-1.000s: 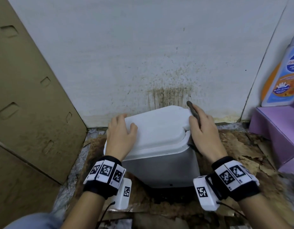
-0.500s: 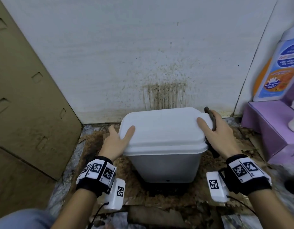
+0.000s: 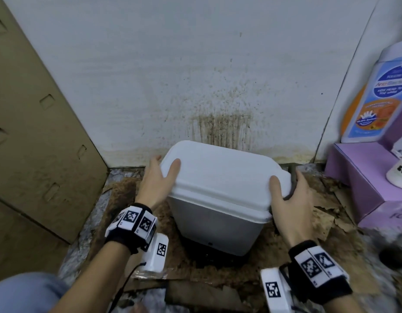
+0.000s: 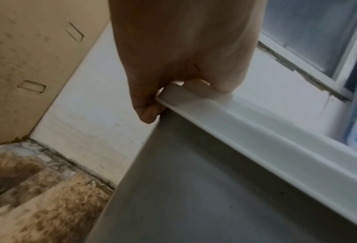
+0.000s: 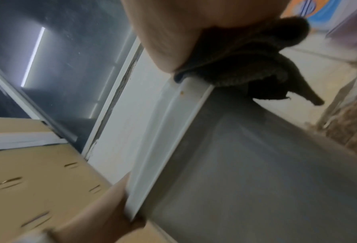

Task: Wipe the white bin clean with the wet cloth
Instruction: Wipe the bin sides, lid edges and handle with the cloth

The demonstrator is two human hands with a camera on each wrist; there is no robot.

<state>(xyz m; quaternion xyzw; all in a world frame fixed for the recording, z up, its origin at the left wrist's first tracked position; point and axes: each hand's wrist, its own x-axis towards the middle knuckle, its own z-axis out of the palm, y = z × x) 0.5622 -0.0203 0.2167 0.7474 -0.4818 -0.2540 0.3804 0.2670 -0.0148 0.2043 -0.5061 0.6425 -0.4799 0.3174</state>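
On the floor, the bin (image 3: 220, 199) sits upright, slightly skewed; both hands grip its lid, right hand (image 3: 290, 199) pinning the cloth (image 5: 254, 65), left hand (image 3: 155, 179) bare.

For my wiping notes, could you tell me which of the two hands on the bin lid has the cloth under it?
The right hand: the dark cloth is pressed under it against the white bin lid's edge. The left hand grips the opposite edge bare.

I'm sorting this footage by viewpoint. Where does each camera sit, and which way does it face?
Head: on the head, looking down at the white bin; both forearms, left hand and right hand show.
Left wrist: along the palm at fingers gripping the lid's rim.
Right wrist: along the palm at the dark cloth held against the lid.
All three views share the bin.
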